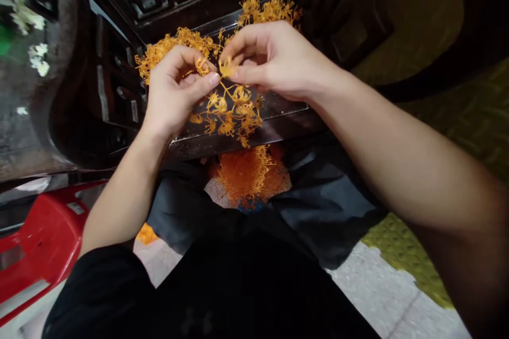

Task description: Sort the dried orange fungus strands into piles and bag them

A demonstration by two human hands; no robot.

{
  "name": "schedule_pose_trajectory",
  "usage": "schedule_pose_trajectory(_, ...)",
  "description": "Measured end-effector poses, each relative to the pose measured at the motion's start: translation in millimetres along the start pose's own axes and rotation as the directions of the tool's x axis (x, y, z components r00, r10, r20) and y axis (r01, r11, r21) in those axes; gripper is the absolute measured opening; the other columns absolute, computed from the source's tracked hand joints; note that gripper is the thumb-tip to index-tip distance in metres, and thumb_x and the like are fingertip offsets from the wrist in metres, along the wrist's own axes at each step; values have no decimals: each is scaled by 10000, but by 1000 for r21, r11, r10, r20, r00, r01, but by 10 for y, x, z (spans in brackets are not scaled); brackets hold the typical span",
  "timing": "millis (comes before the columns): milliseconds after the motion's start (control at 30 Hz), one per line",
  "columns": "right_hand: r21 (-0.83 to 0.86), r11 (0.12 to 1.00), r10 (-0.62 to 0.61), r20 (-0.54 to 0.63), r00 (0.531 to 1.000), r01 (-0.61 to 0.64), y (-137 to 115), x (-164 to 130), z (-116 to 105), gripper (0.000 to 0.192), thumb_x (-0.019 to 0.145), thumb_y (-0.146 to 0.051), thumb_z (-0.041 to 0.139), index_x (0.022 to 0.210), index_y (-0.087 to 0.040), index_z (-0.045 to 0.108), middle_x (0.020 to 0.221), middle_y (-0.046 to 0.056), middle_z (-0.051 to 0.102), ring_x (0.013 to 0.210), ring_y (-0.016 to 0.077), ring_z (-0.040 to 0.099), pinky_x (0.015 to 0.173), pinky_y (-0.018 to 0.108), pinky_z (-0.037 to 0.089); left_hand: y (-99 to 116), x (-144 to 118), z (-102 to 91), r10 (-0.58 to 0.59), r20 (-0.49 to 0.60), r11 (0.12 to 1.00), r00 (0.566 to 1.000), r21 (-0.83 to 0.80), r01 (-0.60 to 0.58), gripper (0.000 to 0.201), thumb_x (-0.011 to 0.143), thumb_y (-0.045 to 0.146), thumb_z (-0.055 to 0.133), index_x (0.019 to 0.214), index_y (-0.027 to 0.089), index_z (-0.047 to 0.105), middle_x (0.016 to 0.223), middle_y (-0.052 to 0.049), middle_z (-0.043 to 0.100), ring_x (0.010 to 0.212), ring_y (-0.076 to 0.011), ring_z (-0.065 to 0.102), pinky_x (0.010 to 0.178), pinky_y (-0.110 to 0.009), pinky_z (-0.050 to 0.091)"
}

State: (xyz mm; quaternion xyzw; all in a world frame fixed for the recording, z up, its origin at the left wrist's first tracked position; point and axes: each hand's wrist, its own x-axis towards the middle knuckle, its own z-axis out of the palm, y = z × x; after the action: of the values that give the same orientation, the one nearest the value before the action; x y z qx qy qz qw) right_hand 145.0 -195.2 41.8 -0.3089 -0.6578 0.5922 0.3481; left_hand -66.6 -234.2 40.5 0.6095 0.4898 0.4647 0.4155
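While both hands meet over the dark tray, the lines below hold.
Left hand (175, 92): thumb and forefinger pinch a curl of the orange sprig, other fingers curled in.
Right hand (270, 55): fingertips pressed together, pinching the same sprig just beside the left thumb.
Orange sprig (230, 111): a branching cluster (stringy, frilly tips) hanging from the pinch above the tray's near edge.
Dark tray (278, 116): rests across the lap; a loose orange heap (178, 45) lies along its far edge.
Lower pile (248, 172): more orange strands beneath the near edge, between the knees.
Red stool (43, 243): at the left, well apart.
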Motion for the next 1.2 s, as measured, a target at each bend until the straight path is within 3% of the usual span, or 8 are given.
schedule_pose_trajectory(167,75,997,-41,48,998,38,-36,-17,-10,395,671,-395,968,929,-229,720,836,-32,737,812,146,672,738,288,548,24,-26,85,132,2,989,991,69,-132,416,721,407,923,856,169,609,874,12,632,786,-118,690,686,-263,607)
schedule_pose_trajectory(333,93,996,-27,104,994,17,-9,-29,12,373,683,-361,968,885,-204,696,856,-7,746,846,165,713,810,337,586,-38,-16,123,79,-6,990,997,115,-78,426,782,442,875,957,178,590,850,36,600,644,-65,680,612,-215,568)
schedule_pose_trajectory(567,-176,984,35,-8,999,-36,-88,-73,-35,191,768,-343,895,817,-217,759,803,-12,732,747,142,670,686,281,517,60,-6,30,247,270,928,931,211,-307,656,794,564,828,1335,268,604,1342,-56,595,1136,-226,673,752,-300,631)
schedule_pose_trajectory(667,-286,954,72,-75,995,-90,-105,-100,-89,157,757,-302,891,819,-196,794,786,31,742,693,135,624,609,275,482,108,7,18,346,352,791,870,389,-472,523,808,560,811,1214,246,714,1197,-92,678,870,-166,651,705,-320,596)
schedule_pose_trajectory(767,-280,952,103,-79,992,-121,-73,-127,-134,138,763,-274,884,841,-187,812,757,22,753,675,131,632,608,262,494,153,-31,57,356,343,709,869,507,-491,335,891,484,752,1138,259,733,960,-66,712,777,-173,624,684,-337,541)
schedule_pose_trajectory(900,-160,978,130,-41,991,-135,-4,-139,-176,261,679,-326,954,842,-178,812,713,18,744,698,159,695,632,262,545,176,-86,123,337,339,662,878,578,-477,167,967,371,681,1012,214,717,861,-41,690,789,-164,629,726,-315,510)
schedule_pose_trajectory(1067,-17,991,132,-62,989,-133,0,-146,-174,351,613,-356,990,809,-175,763,707,13,734,674,147,716,614,242,581,177,-75,149,317,397,633,861,587,-504,212,940,350,713,1075,187,696,1052,-74,718,944,-183,652,799,-303,509)
schedule_pose_trajectory(1200,33,986,163,-21,986,-163,-26,-155,-171,358,624,-320,990,814,-180,722,723,21,740,690,165,729,646,270,614,156,-56,132,329,407,617,852,591,-520,210,957,347,696,1069,171,717,930,-53,718,810,-152,643,741,-270,490)
